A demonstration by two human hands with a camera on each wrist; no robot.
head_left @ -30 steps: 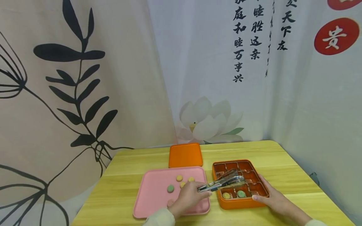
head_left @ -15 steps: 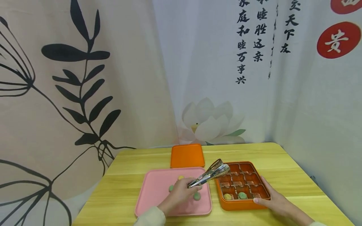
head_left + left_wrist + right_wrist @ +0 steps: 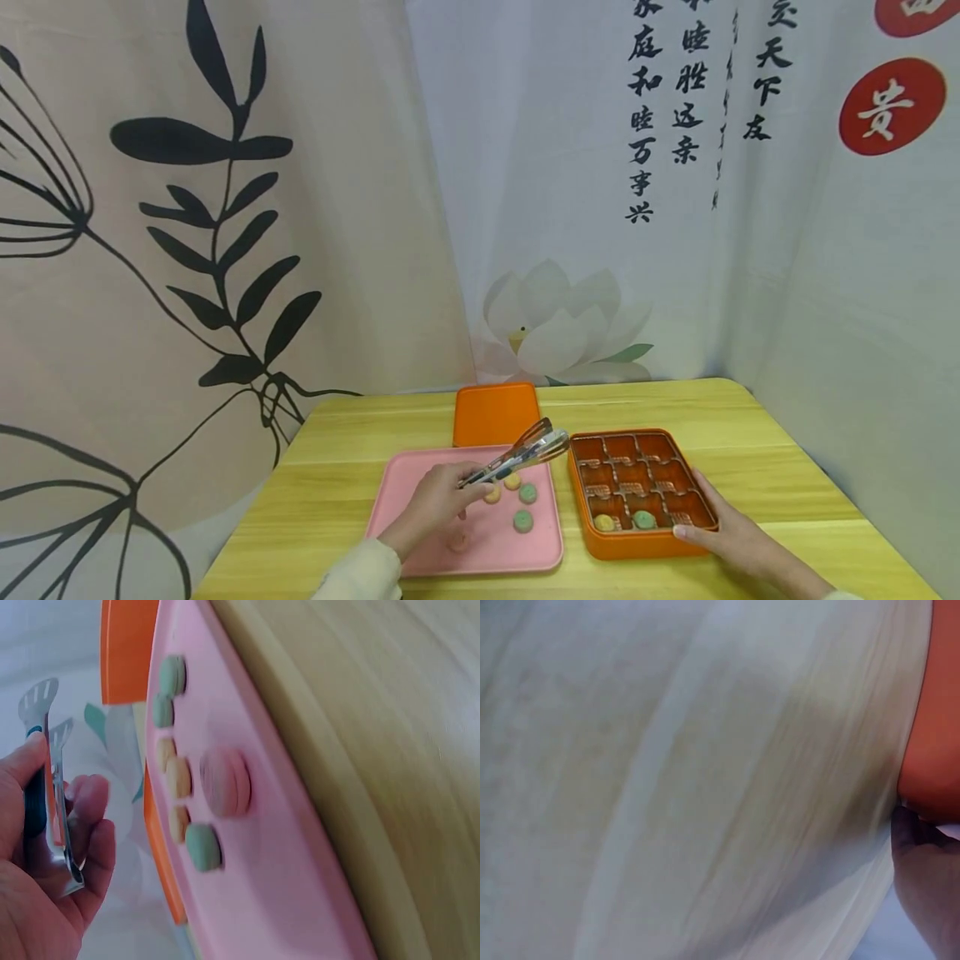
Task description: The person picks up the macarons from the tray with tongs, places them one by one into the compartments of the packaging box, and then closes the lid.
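Note:
My left hand (image 3: 435, 504) grips a pair of metal tongs (image 3: 534, 450) over the pink tray (image 3: 536, 557). In the left wrist view, the ends of the tongs (image 3: 37, 701) stand apart with nothing between them. On the tray lie a pink macaron (image 3: 225, 782) and several green and yellow ones, among them a green macaron (image 3: 522, 522). My right hand (image 3: 731, 521) holds the near right corner of an orange box (image 3: 637, 546), thumb at its rim. A divided insert fills the box; a yellow macaron (image 3: 603, 522) and a green macaron (image 3: 643, 520) sit in its front row.
An orange lid (image 3: 497, 415) lies flat behind the tray. All of this rests on a wood-grain table (image 3: 285, 517), backed by a printed curtain (image 3: 360, 208). A narrow strip of table separates tray and box.
My left hand and the tongs have moved left, from over the box to over the tray, uncovering the box's compartments. My right hand stays at the box. The head view has shifted slightly.

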